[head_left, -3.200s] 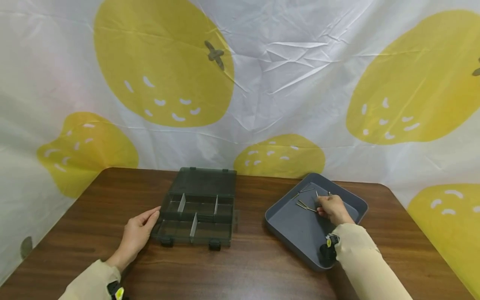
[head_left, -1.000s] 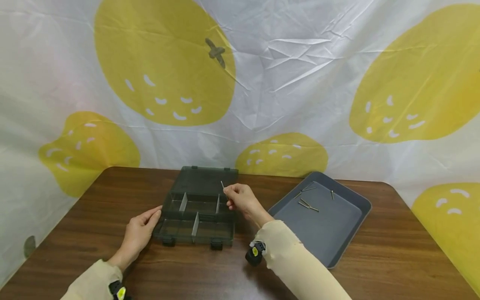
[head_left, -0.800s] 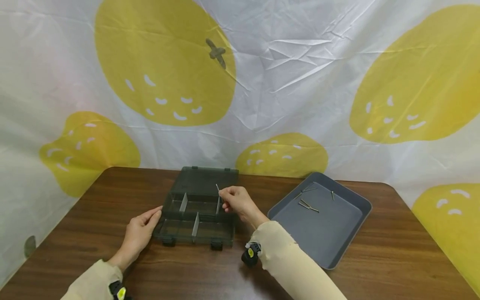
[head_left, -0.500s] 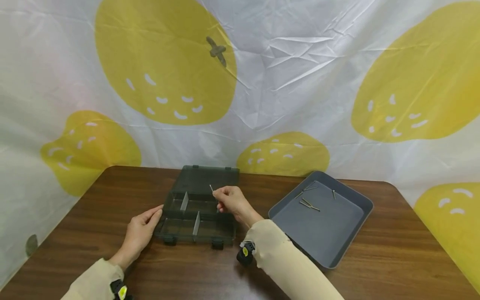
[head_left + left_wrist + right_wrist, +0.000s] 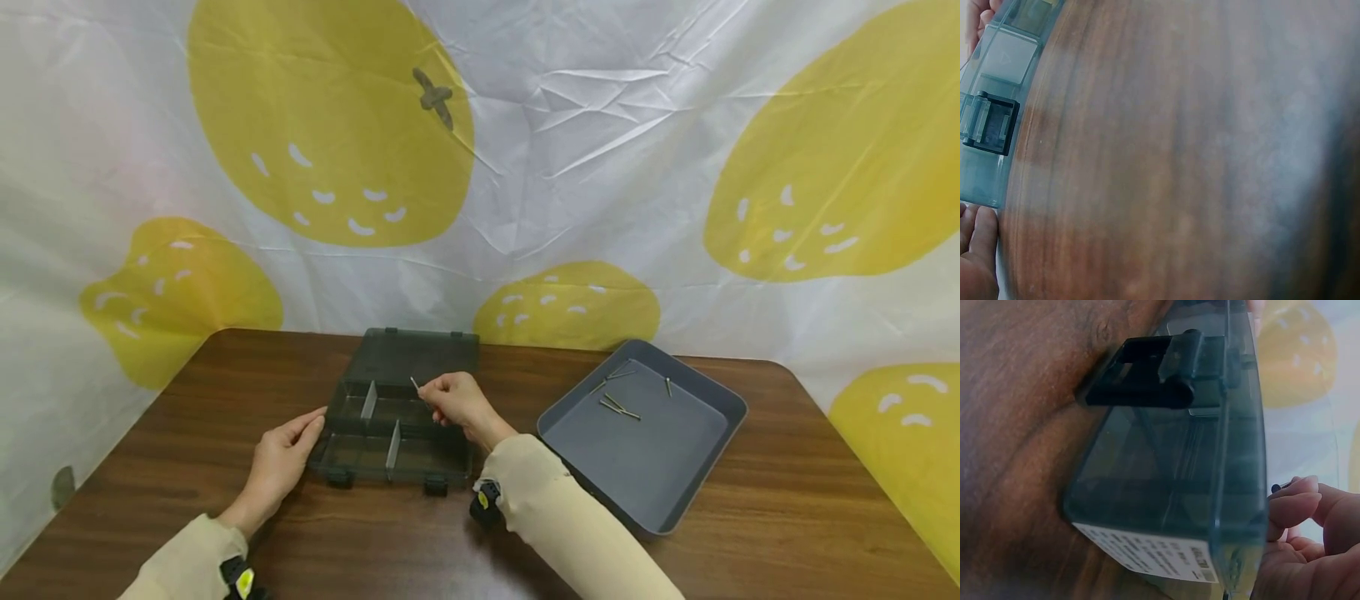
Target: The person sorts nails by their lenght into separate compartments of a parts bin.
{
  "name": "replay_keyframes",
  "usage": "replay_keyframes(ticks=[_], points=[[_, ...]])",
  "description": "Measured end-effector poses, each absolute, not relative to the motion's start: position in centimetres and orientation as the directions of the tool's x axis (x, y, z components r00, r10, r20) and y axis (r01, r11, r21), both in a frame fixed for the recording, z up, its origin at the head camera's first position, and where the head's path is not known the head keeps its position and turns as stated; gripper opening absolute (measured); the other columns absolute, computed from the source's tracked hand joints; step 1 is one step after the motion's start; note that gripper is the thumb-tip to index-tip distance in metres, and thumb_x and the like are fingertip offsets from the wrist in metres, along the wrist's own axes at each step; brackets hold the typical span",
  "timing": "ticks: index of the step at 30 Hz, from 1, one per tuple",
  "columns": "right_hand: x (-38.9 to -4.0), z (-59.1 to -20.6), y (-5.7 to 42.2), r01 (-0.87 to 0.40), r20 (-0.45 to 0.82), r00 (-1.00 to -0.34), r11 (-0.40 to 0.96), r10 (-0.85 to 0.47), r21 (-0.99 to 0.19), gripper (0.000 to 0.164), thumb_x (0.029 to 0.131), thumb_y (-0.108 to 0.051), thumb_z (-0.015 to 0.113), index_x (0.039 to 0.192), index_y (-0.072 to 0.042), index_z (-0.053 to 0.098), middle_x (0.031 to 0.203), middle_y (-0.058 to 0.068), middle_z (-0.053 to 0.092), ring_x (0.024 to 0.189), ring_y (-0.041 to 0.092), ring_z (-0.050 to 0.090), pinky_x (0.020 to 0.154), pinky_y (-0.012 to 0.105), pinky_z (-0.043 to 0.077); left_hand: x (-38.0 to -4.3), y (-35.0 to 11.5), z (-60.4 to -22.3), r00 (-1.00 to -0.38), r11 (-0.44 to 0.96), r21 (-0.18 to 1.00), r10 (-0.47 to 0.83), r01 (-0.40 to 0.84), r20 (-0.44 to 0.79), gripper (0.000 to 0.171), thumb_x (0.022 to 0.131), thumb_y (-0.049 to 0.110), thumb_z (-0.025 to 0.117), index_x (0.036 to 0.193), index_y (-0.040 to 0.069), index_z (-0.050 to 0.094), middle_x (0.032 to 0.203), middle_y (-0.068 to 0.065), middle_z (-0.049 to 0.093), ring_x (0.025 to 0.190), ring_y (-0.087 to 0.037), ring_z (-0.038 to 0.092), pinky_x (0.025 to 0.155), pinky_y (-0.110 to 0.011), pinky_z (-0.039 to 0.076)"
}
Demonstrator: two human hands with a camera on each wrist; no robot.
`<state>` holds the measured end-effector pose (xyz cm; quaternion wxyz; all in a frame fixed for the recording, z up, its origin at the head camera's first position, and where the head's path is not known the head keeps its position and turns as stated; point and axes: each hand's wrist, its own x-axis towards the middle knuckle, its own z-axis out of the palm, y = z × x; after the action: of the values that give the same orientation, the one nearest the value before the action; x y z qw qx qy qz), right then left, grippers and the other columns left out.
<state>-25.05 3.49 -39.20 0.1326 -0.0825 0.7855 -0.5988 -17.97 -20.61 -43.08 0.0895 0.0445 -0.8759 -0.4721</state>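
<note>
A dark translucent compartment box [image 5: 431, 454] lies on the table with its lid [image 5: 408, 357] folded back. My left hand [image 5: 276, 462] touches the box's left side with its fingertips; in the left wrist view the thumb [image 5: 984, 234] rests at the box corner. Over the back row of compartments, my right hand [image 5: 459, 404] pinches a thin metal screw [image 5: 414, 383], its end poking up past the fingertips. The right wrist view shows the round dark end of the screw [image 5: 1276, 488]. Several similar brass-coloured screws [image 5: 619, 408] lie in the grey tray [image 5: 637, 467] at the right.
Light dividers [image 5: 393, 446] split the box. Two black latches [image 5: 435, 486] stick out at its front. The wooden table [image 5: 375, 542] meets a white cloth with yellow fruit prints [image 5: 566, 304] at the back. A printed label [image 5: 1147, 553] is on the box's side.
My right hand took a screw from the tray and carried it left over the box. During the last second it moved slightly further left. My left hand stayed at the box.
</note>
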Motion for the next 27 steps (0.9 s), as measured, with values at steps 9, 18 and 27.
replay_keyframes(ticks=[9, 18, 27], points=[[-25.04, -39.15, 3.31, 0.009, -0.104, -0.954, 0.321, -0.28, -0.947, 0.023, 0.09, -0.01, 0.061, 0.094, 0.011, 0.068, 0.066, 0.008, 0.057, 0.044, 0.007, 0.041, 0.042, 0.019, 0.035, -18.01, -20.59, -43.02, -0.978, 0.564, 0.826, -0.162, 0.018, 0.132, 0.04, 0.099, 0.028, 0.048, 0.129, 0.002, 0.057, 0.128, -0.016, 0.057, 0.122, -0.029, 0.051, 0.1, -0.046, 0.043], [-24.98, -39.26, 3.26, -0.038, -0.065, -0.958, 0.348, -0.28, -0.937, 0.018, 0.086, -0.006, 0.062, 0.087, 0.01, 0.07, 0.086, 0.016, 0.07, 0.042, 0.005, 0.039, 0.04, 0.016, 0.032, -17.99, -20.59, -43.13, -0.979, 0.556, 0.831, -0.162, 0.014, 0.125, 0.041, 0.099, 0.029, 0.048, 0.129, 0.003, 0.057, 0.129, -0.015, 0.056, 0.123, -0.028, 0.05, 0.1, -0.045, 0.042], [-24.86, -39.16, 3.2, -0.058, -0.05, -0.959, 0.367, -0.278, -0.929, 0.017, 0.085, -0.005, 0.062, 0.083, 0.01, 0.071, 0.087, 0.017, 0.072, 0.042, 0.006, 0.041, 0.039, 0.017, 0.033, -17.9, -20.62, -43.12, -0.981, 0.552, 0.834, -0.153, 0.012, 0.115, 0.041, 0.1, 0.029, 0.047, 0.13, 0.003, 0.056, 0.131, -0.016, 0.055, 0.124, -0.03, 0.049, 0.1, -0.046, 0.042]])
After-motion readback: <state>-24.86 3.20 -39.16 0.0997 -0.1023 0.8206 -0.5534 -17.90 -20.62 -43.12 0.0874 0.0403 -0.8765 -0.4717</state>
